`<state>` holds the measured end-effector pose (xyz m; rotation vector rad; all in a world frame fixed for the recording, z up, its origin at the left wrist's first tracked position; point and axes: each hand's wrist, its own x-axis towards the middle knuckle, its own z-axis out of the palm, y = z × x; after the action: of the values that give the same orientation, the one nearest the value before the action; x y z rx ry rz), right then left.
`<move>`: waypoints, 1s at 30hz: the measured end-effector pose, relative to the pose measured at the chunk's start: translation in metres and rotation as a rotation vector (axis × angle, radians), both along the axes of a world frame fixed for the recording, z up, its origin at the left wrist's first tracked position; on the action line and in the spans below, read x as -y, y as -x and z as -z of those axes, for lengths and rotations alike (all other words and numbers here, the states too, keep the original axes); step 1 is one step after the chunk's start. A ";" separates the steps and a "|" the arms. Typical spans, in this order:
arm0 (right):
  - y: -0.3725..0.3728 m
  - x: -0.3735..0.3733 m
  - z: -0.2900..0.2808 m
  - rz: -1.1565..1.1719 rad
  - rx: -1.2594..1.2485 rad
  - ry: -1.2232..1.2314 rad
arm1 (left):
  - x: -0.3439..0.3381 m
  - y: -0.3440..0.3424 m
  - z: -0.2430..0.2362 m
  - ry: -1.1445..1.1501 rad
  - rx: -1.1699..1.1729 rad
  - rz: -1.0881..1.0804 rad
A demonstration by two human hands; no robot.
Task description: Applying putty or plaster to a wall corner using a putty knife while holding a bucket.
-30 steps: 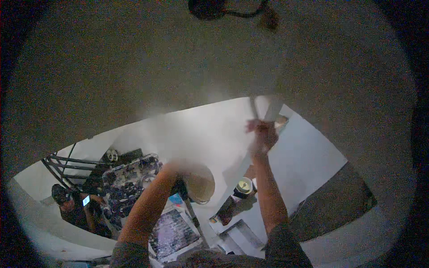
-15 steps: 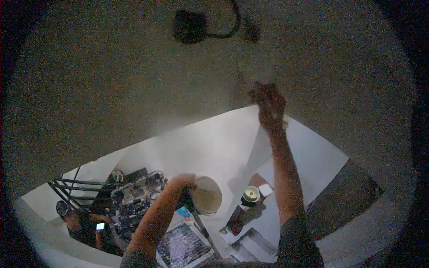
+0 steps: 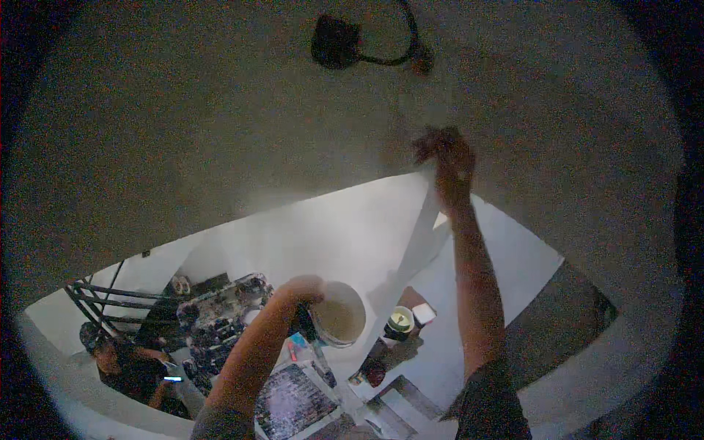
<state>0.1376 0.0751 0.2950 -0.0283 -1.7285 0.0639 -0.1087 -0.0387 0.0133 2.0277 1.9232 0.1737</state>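
Observation:
My left hand (image 3: pixel 303 288) is closed on the rim of a round bucket (image 3: pixel 360 305). Inside the bucket is a pale beige, smooth-looking mix (image 3: pixel 339 320). High above it, my right hand (image 3: pixel 447 152) is stretched up against the dim grey ceiling (image 3: pixel 242 132). Its fingers are bunched and bent; darkness and blur hide whatever they may hold. Faint darker smudges mark the ceiling surface around the fingertips. A dark lamp-like fixture (image 3: pixel 335 42) with a curved cord hangs further along the ceiling, away from both hands.
Below lie a patterned rug (image 3: pixel 293 402), a dark patterned padded seat (image 3: pixel 224 312) and a black metal railing (image 3: pixel 117 297). A seated person (image 3: pixel 121 367) holds a lit phone (image 3: pixel 172 379) at lower left. A pale round container (image 3: pixel 400 320) stands below, between my arms.
My view has shifted, so the ceiling fixture appears further right. My right hand has moved slightly up and right in the picture. The bucket stays in my left hand.

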 end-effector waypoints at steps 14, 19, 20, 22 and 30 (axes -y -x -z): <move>-0.060 0.044 0.015 0.327 0.103 -0.091 | 0.102 -0.057 -0.082 -0.399 0.268 -0.144; -0.041 0.049 0.001 -0.066 -0.086 0.311 | 0.101 -0.061 -0.081 -0.416 0.264 -0.124; -0.037 0.046 0.000 0.051 -0.074 0.195 | 0.099 -0.062 -0.081 -0.421 0.259 -0.118; -0.030 0.036 -0.004 0.360 0.040 -0.051 | 0.097 -0.062 -0.082 -0.432 0.246 -0.108; -0.007 0.001 0.053 0.094 0.142 0.000 | 0.077 -0.039 -0.036 -0.672 -0.061 -0.010</move>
<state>0.1441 0.0744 0.2419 -0.1165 -1.8662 -0.0085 -0.0696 -0.1153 0.0497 2.4369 2.1006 0.8712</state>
